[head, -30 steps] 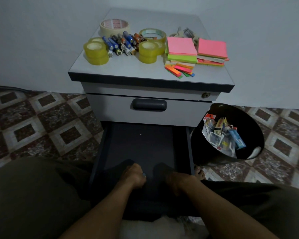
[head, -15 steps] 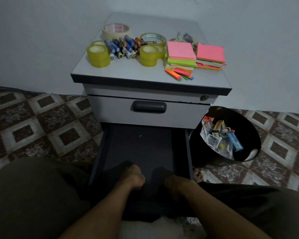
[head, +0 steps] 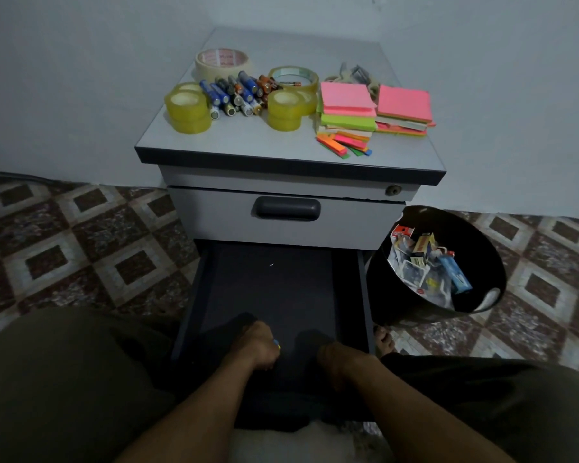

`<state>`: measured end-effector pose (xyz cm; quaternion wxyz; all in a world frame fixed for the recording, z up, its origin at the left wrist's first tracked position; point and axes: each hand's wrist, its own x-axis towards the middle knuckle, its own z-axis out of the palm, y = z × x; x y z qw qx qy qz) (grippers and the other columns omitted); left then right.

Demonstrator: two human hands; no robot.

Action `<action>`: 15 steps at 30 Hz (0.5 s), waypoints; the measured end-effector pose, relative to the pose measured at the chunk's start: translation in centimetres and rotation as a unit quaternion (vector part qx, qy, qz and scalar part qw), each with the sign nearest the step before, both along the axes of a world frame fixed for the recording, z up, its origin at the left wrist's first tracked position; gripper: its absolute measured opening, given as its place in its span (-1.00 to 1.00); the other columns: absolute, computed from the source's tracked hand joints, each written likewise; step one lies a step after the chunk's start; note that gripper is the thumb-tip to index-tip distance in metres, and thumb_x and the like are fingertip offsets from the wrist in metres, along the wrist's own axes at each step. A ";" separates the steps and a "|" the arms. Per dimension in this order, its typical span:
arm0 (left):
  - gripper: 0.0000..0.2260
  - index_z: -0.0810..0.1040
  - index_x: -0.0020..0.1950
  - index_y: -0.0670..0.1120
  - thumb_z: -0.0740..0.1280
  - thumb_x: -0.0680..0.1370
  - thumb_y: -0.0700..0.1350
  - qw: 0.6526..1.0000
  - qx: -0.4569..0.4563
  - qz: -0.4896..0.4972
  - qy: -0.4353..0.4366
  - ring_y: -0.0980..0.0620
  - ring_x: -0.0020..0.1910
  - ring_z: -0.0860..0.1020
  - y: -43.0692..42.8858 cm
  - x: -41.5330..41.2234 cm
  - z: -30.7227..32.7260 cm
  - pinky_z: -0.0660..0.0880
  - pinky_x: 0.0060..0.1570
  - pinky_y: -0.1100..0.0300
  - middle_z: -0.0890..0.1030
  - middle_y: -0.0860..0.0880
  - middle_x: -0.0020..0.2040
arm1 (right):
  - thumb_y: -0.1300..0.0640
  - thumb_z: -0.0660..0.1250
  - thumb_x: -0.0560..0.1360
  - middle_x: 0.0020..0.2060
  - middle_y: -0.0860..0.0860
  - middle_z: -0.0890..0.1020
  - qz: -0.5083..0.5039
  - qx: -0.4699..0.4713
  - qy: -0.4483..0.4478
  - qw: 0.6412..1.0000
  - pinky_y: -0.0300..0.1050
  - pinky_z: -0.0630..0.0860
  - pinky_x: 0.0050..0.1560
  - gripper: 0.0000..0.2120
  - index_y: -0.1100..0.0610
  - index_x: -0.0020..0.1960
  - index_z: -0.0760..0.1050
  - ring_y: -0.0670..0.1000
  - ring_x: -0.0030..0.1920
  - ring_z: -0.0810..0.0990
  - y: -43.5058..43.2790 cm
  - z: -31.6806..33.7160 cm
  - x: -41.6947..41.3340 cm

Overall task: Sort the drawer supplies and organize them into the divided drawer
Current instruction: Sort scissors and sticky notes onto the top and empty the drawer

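left hand (head: 256, 344) fingers tucked under, tiny yellow-blue bit (head: 276, 344) there too small to name; right hand (head: 338, 357) fingers lost in dark drawer (head: 268, 289) shadow

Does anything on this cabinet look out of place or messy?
The coloured sticky strips lie fanned askew in front of the note pads, and the batteries sit heaped loosely between tape rolls.

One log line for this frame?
hands: left hand, right hand inside open drawer | grip: unclear | tape, batteries, sticky notes: on cabinet top
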<state>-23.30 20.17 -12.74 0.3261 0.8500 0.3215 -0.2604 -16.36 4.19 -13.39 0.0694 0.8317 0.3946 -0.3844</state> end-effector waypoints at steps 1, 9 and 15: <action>-0.84 0.64 -0.02 -0.21 0.40 0.49 -0.14 1.000 0.001 0.002 -0.003 -0.08 0.00 0.65 0.0 0.0 0.0 0.54 -0.10 0.23 0.68 -0.13 0.00 | 0.22 0.28 0.61 0.49 0.21 0.32 -0.005 0.011 0.005 1.000 -0.06 0.21 0.48 -0.49 0.27 0.52 0.27 0.20 0.48 0.31 0.1 0.1 0.1; -0.85 0.53 -0.27 -0.12 0.41 0.48 -0.16 0.999 -0.011 0.045 -0.021 -0.04 -0.07 0.64 0.4 0.3 -0.2 0.45 -0.21 0.29 0.66 -0.08 -0.13 | -0.07 0.18 0.65 0.38 0.20 0.45 0.066 -0.023 -0.105 0.992 -0.03 0.41 0.26 -0.53 0.18 0.44 0.38 0.23 0.34 0.46 0.5 0.8 2.0; -0.87 0.50 -0.25 -0.09 0.39 0.48 -0.19 0.999 -0.023 0.041 -0.014 -0.06 -0.03 0.64 0.3 0.2 -0.4 0.47 -0.17 0.27 0.66 -0.12 -0.02 | 0.23 0.24 0.64 0.57 0.21 0.13 0.077 -0.020 -0.012 0.997 -0.21 0.00 0.45 -0.40 0.24 0.59 0.06 0.18 0.55 0.13 1.1 3.6 0.4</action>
